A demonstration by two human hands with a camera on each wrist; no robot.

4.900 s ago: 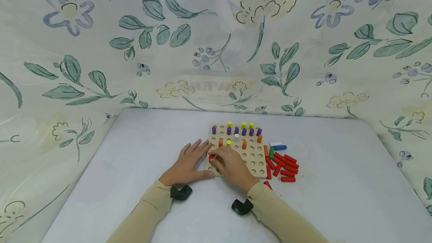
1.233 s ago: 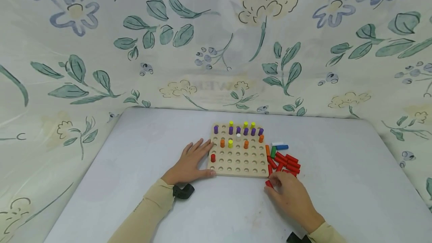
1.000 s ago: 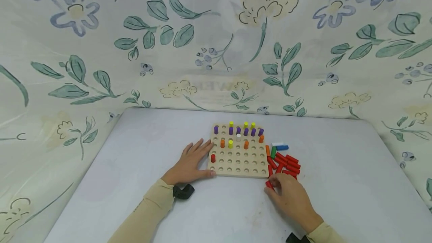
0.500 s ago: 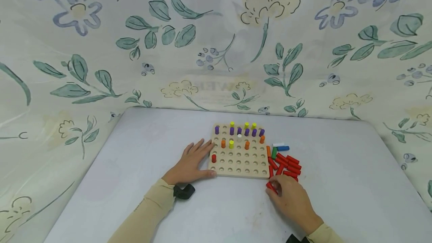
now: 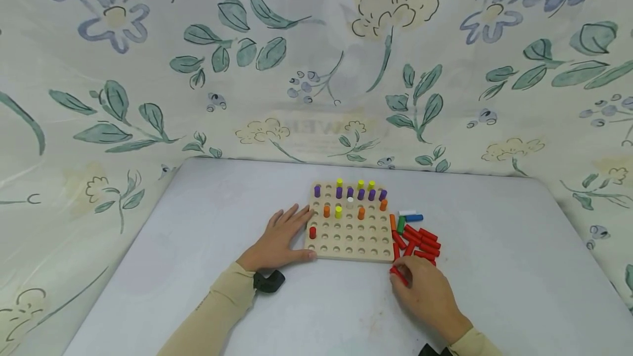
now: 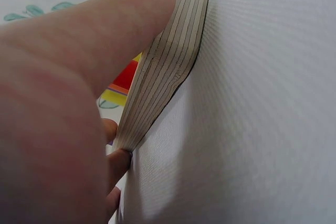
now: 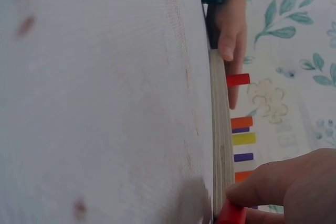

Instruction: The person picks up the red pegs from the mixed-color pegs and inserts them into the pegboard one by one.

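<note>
A wooden pegboard (image 5: 355, 259) with rows of round holes lies on the table. My left hand (image 5: 274, 243) is spread at its left side, fingers and thumb touching the edge; the left wrist view shows the thumb (image 6: 131, 14) against the layered side. Beyond the board's near right corner, my right hand (image 5: 429, 293) pinches a red peg (image 5: 399, 276) between thumb and fingers, low over the table. That peg (image 7: 231, 214) is partly cut off in the right wrist view. One red peg (image 5: 312, 233) stands in a left-side hole. Purple pegs (image 5: 338, 193), yellow, orange and white ones stand farther back.
Right of the board lies a loose pile of red pegs (image 5: 429, 243), with a green peg (image 5: 401, 224), a blue peg (image 5: 414, 217), a white peg (image 5: 407, 212) and an orange peg (image 5: 393, 222). The white table (image 5: 237, 191) meets a flower-patterned cloth (image 5: 316, 59) at the back.
My right hand has let go of a red peg, now standing in the board's left side, moved right and pinched another. That peg has since tilted slightly between the fingers. My left hand stays put.
</note>
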